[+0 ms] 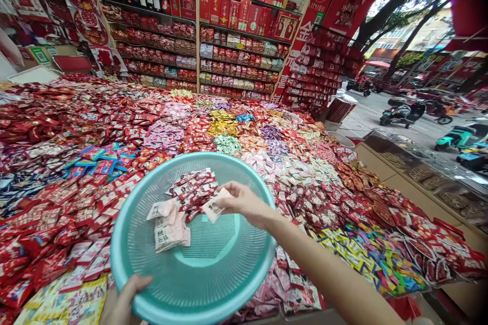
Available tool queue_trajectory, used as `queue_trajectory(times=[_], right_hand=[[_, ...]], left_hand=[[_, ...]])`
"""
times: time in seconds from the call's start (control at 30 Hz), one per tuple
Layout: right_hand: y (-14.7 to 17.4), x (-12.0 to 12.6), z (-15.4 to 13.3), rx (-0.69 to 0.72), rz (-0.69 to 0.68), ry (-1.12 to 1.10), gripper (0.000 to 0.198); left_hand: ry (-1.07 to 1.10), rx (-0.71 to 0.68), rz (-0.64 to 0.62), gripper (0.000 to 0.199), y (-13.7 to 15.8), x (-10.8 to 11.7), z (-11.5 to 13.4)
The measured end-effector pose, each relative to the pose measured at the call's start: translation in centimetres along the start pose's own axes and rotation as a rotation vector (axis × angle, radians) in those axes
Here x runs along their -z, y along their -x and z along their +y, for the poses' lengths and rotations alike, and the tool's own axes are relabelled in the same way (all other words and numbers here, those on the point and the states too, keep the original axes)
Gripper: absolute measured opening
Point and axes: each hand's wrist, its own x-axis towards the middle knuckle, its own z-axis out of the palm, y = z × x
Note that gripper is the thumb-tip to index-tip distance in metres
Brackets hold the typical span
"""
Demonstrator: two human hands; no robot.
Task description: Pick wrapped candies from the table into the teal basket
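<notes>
Pink packet (213,208) sits over the teal basket (190,316), pinched between fingertips of the right hand (244,204).
Left hand (124,297) grips the near-left rim; red packets (195,185) lie toward the far-left edge.

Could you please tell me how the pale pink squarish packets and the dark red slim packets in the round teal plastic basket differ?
The pale pink squarish packets look broader than the dark red slim packets. The pink packets lie nearer the left hand, the red ones farther from it. The right hand holds one pink packet, but no red one. Both kinds lie in the round teal plastic basket.
</notes>
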Motion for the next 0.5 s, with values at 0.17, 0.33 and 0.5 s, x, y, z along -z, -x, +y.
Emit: queue_trajectory(times=[0.17, 0.33, 0.5], right_hand=[[-0.7, -3.4, 2.4, -0.126, -0.034, 0.024, 0.04], [-1.2, -5.2, 4.9, -0.207, 0.005, 0.034, 0.044], [-2.2, -6.1, 6.5, -0.131, 0.075, 0.142, 0.029]], left_hand=[[-0.002, 0.045, -0.099, 0.062, 1.2, -1.5, -0.7], [-0.033, 0.079, -0.151, 0.072, 1.6, -2.4, -1.0], [-0.049, 0.101, -0.133, 0.076, 1.1, -2.4, -1.5]])
